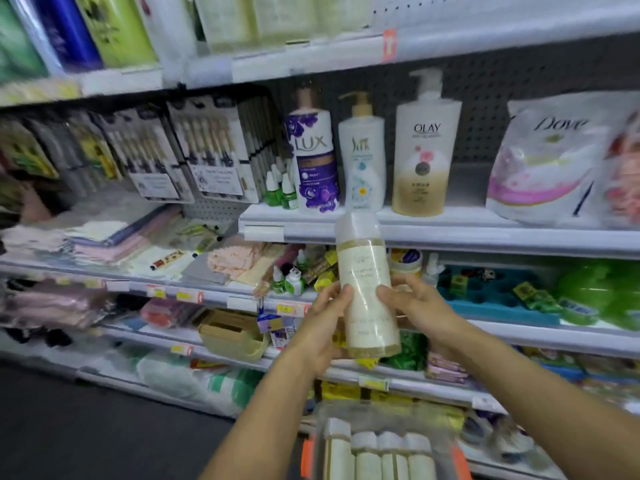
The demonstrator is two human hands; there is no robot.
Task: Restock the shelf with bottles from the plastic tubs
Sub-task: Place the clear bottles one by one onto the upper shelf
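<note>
My left hand [327, 322] and right hand [414, 303] both grip one bottle [367, 289], fingers curled round its lower half from 9 and 3 o'clock. Bottle: tall smooth cylinder, cream body, translucent cap, upright with a slight tilt, glossy wrap; label print too blurred to read. It sits between my palms, in front of the white metal shelf [450, 233], its cap just under the shelf lip. On that shelf at 12 o'clock: three pump bottles [362, 150], smooth plastic, then soft refill pouches [550, 157] at 2 o'clock. At 6 o'clock a clear plastic tub [388, 420] holds matching capped bottles [381, 455], cut off by the frame edge. Left side heavily blurred.
</note>
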